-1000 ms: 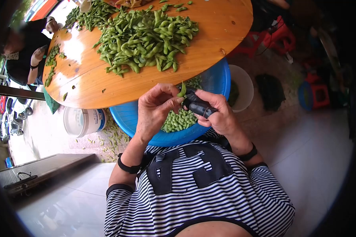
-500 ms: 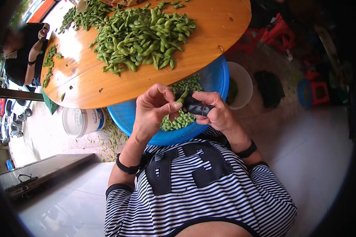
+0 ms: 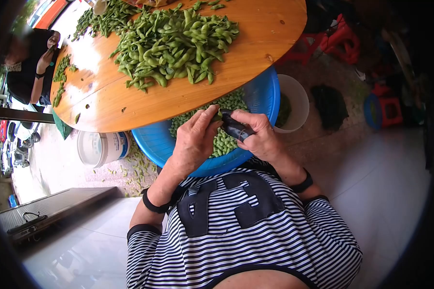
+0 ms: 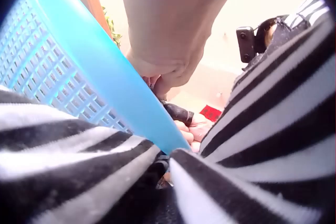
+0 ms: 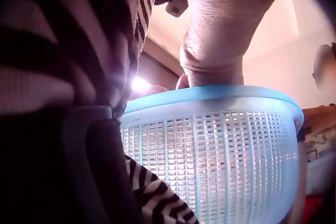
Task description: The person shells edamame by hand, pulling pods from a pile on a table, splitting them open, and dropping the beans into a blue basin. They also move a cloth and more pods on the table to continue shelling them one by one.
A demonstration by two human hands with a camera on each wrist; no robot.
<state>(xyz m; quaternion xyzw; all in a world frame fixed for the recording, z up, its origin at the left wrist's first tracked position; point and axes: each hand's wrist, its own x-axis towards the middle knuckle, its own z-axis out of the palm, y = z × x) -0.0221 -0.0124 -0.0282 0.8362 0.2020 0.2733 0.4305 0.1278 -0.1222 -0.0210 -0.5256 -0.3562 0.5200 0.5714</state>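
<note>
Over the basin, my left hand [image 3: 194,139] and right hand [image 3: 263,135] meet at the fingertips in the head view. A green soybean pod [image 3: 220,115] is pinched between them, mostly hidden by the fingers. Black covers [image 3: 236,129] wrap fingers of my right hand, also visible in the left wrist view. Shelled green beans [image 3: 224,143] lie below in the blue slatted plastic basin [image 3: 202,169]. In the right wrist view, the basin's rim [image 5: 220,94] hides most of the right hand.
A large heap of pods [image 3: 173,48] covers part of the wooden table [image 3: 154,108] just beyond the basin. A white bucket [image 3: 99,149] stands left, a pale tub [image 3: 299,106] right. Red stools [image 3: 342,43] are farther right. Another person [image 3: 29,67] sits across the table.
My left hand has turned and moved forward, its fingers now covering most of the pod that stood out earlier. The right hand stays close by, and more of the beans show.
</note>
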